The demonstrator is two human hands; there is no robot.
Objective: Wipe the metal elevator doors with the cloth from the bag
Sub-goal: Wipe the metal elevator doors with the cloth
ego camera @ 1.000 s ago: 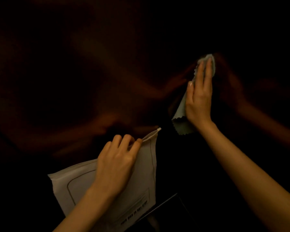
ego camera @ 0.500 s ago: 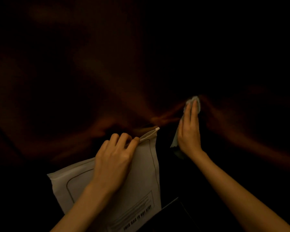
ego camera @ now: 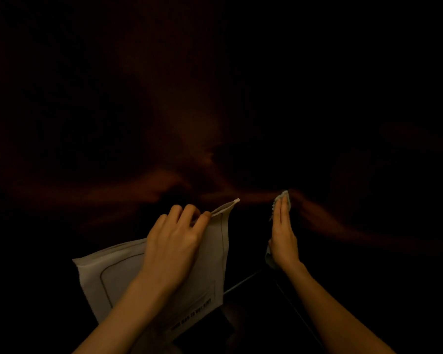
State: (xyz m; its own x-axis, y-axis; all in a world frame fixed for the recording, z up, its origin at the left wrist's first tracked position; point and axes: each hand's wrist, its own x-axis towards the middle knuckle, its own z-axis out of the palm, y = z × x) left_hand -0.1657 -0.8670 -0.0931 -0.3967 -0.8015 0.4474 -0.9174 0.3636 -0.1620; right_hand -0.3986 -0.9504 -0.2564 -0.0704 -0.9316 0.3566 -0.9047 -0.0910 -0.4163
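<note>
Very dim view. Nearest: left hand [ego camera: 173, 236] grips the top edge of the white bag [ego camera: 113, 277], fingers curled over it, bag hanging flat and out of the wiping path. Beyond it, right hand [ego camera: 283, 238] lies flat, fingers straight and together, pressing the pale cloth [ego camera: 285, 195] against the dark metal elevator door [ego camera: 241, 98]; cloth shows past the fingertips and below the palm. Judgement: wiping stroke under way. Even palm pressure and overlapping passes should serve; keep cloth spread, not bunched.
</note>
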